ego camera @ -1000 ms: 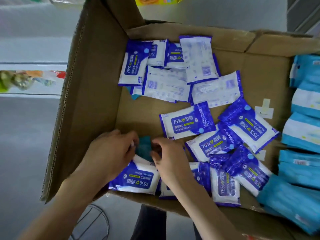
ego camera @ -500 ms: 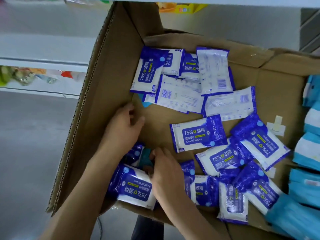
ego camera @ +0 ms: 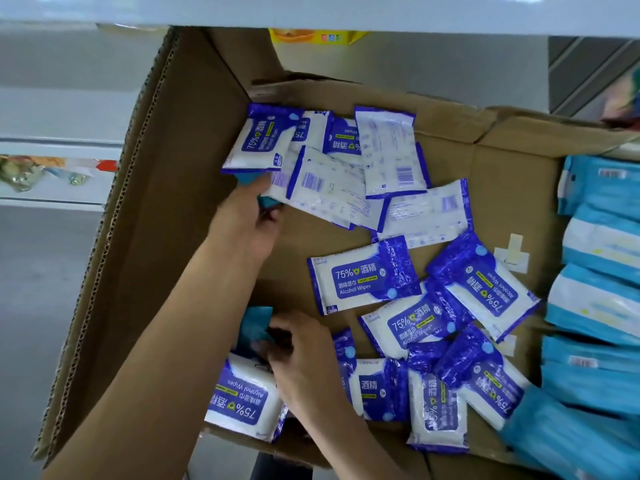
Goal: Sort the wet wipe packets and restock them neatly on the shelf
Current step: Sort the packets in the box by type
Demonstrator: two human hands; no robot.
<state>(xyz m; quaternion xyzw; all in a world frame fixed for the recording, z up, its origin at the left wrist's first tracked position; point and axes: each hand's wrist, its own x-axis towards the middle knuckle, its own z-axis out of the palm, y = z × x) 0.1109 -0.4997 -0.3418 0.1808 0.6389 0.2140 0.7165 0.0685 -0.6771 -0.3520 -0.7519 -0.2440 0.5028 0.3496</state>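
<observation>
Your right hand [ego camera: 298, 344] pinches a soft, slippery teal packet [ego camera: 254, 325]; left hand [ego camera: 247, 216] grasps another teal one by its edge

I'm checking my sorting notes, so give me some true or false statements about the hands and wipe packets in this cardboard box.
1. The blue-and-white alcohol wipe packets lie in neat rows. False: they lie scattered and overlapping.
2. The left hand reaches to a teal packet at the far pile. True.
3. The right hand is outside the brown cardboard box. False: it is inside, on another teal packet.
4. Light blue packets lie along the right side. True.
</observation>
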